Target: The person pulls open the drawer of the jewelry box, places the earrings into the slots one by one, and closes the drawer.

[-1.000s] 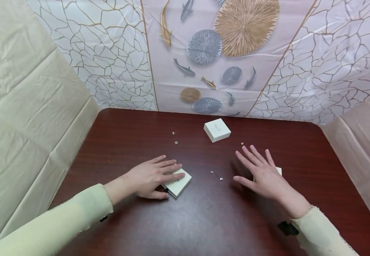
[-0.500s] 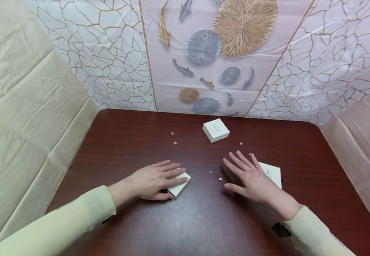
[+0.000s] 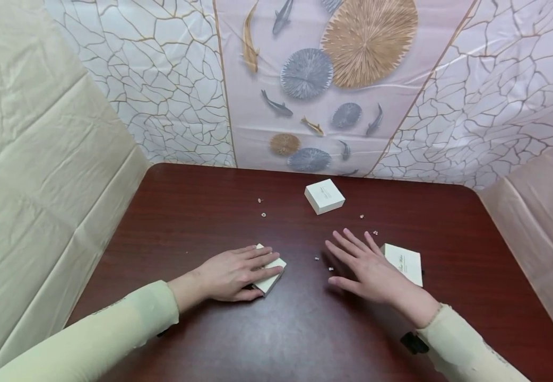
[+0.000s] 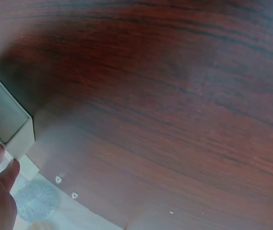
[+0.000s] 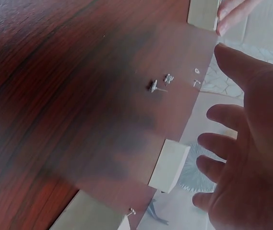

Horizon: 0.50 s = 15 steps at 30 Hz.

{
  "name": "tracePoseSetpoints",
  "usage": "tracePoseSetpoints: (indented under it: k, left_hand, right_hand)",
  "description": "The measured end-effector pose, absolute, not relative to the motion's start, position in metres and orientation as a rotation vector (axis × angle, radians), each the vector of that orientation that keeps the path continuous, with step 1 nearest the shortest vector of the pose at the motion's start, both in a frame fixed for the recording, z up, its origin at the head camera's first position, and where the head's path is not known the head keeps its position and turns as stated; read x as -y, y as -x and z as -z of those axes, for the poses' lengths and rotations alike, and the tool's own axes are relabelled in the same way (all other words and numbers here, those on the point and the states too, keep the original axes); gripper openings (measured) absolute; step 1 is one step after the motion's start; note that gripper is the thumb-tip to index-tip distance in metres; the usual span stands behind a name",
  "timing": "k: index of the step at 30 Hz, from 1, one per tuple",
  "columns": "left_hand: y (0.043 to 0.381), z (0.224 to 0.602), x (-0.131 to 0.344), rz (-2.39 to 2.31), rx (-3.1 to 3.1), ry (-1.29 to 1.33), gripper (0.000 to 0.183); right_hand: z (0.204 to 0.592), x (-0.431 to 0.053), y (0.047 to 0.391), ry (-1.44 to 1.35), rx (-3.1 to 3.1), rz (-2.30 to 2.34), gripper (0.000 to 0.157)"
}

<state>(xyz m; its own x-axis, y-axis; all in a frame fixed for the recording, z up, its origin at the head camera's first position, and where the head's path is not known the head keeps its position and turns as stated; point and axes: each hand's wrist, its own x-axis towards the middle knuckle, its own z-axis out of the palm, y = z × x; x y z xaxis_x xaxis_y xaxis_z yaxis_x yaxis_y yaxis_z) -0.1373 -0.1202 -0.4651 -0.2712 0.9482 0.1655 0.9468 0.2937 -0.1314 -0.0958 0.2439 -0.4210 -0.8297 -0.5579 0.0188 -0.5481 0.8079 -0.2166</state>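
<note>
My left hand (image 3: 238,273) lies with extended fingers across the top of a small white box (image 3: 276,269), its thumb along the near edge. In the left wrist view, that box (image 4: 11,108) shows a recessed side with a black tab. My right hand (image 3: 369,273) is spread, palm down, holding nothing. By its fingertips lie two tiny stud earrings, one stud (image 3: 317,259) slightly farther back than the other stud (image 3: 331,269). The right wrist view shows a stud (image 5: 153,86) with its pin sticking out. A second white box (image 3: 404,263) with printed lettering sits beside the right hand, partly covered by it.
A third white box (image 3: 325,196) stands at the back of the dark red-brown table (image 3: 276,339). More tiny earrings lie about: one (image 3: 260,200) and another (image 3: 264,215) at back left, one (image 3: 361,216) and another (image 3: 375,233) at right. Patterned cloth (image 3: 305,127) hangs behind.
My right hand has moved left, uncovering the right-hand box and an earring behind it. My left hand has slid slightly right over its box; the black tab there is now hidden in the head view.
</note>
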Motion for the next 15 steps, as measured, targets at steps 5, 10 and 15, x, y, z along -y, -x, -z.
tracePoseSetpoints:
  k: [5, 10, 15]
  left_hand:
    - [0.138, 0.464, 0.127, -0.023, 2.419, 1.670, 0.064]
    - [0.140, 0.462, 0.137, -0.025, 2.478, 1.595, 0.064]
    - [0.141, 0.461, 0.146, -0.016, 2.533, 1.517, 0.064]
  right_hand:
    - [0.424, -0.237, 0.098, 0.962, -2.937, 0.322, 0.076]
    - [0.423, -0.229, 0.099, 1.000, -2.923, 0.292, 0.075]
    - [0.420, -0.218, 0.100, 1.043, -2.899, 0.233, 0.073]
